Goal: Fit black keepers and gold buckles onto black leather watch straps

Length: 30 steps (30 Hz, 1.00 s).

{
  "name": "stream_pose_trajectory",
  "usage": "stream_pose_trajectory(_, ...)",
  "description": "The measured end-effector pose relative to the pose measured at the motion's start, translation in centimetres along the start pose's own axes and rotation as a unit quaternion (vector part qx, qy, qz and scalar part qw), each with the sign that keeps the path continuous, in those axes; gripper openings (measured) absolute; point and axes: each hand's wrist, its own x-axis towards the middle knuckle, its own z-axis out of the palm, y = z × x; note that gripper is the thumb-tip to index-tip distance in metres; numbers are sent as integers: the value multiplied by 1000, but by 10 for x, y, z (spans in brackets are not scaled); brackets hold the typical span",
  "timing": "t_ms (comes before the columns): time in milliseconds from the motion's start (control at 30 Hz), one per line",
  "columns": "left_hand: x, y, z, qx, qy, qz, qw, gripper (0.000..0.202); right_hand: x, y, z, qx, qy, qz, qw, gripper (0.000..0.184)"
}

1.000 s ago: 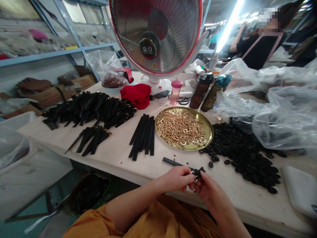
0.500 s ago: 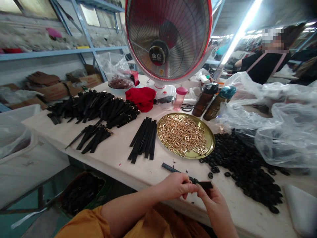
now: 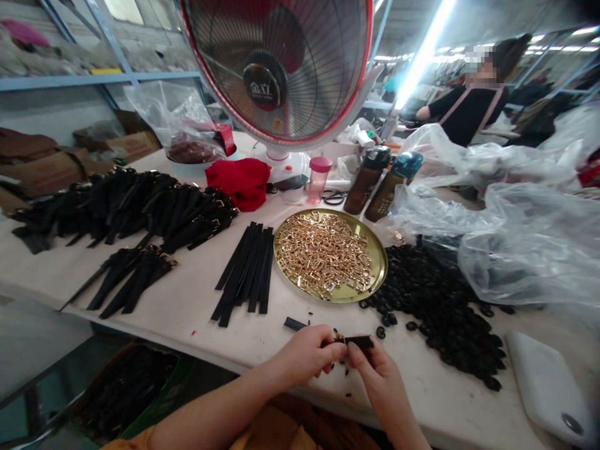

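My left hand and my right hand meet at the table's near edge, both pinched on one black strap. The strap's far end sticks out to the left past my left hand. A round gold tray of small gold buckles lies just beyond my hands. To its right spreads a heap of small black loops. A bundle of plain black straps lies left of the tray.
Finished black straps are piled at the far left, with a smaller bunch nearer. A large fan, red cloth, pink cup and two bottles stand behind. Clear plastic bags lie right. Another person works beyond.
The view has shifted, so everything sits lower and more to the left. My hands stay together on the strap; its free right end now pokes out flat between my fingers.
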Motion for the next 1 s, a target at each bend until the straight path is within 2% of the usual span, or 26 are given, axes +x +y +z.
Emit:
stream_pose_trajectory(100,2,0,3,-37,12,29,999,33,-5,-2,-2,-35,-16,-27,999,34)
stream_pose_trajectory(167,1,3,4,-16,6,69,997,34,-3,-1,-14,-53,-14,-34,998,36)
stream_pose_trajectory(200,0,4,4,4,0,79,997,31,1,2,-22,-69,6,-36,997,34)
stream_pose_trajectory(267,-1,7,4,38,-1,74,997,26,15,8,-43,-127,82,-41,988,32)
stream_pose_trajectory(333,-1,9,5,44,2,51,998,26,35,15,-64,-227,161,-66,958,30)
stream_pose_trajectory(433,-2,10,7,40,-9,42,998,25,62,23,-85,-257,175,-66,948,19)
stream_pose_trajectory(533,-6,8,7,44,-9,49,998,23,74,23,-94,-238,176,-59,953,14)
stream_pose_trajectory(633,-8,7,5,47,7,55,997,25,65,14,-91,-186,162,-40,968,26)
stream_pose_trajectory(733,-5,12,7,46,25,77,996,29,42,1,-76,-91,95,-14,991,41)
stream_pose_trajectory(800,-2,18,10,52,38,90,994,32,26,-7,-59,40,34,19,998,40)
stream_pose_trajectory(867,0,23,13,76,46,104,991,34,13,-12,-44,155,-8,55,986,34)
stream_pose_trajectory(900,1,25,14,98,55,115,987,34,9,-13,-38,184,-17,65,981,31)
stream_pose_trajectory(1000,0,24,15,197,94,143,965,30,4,-10,-28,175,-23,72,982,30)
